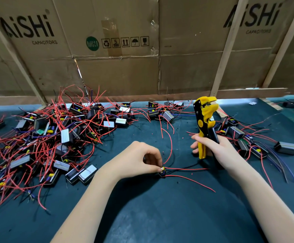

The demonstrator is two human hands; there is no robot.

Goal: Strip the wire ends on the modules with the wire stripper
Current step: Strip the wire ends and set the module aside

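Near the front middle of the dark green table sits a small module, mostly covered by the left hand, whose fingertips pinch its top; only a yellow and black corner shows. Red wires trail from it to the right across the table, their tips too thin to tell whether they are bare. Just beside it, the right hand grips the handles of a yellow and black wire stripper, held upright with its head up and apart from the wires. A tangled heap of modules covers the left side, its lower layers buried. More modules lie along the right edge, some cut off. Cardboard boxes wall the back.
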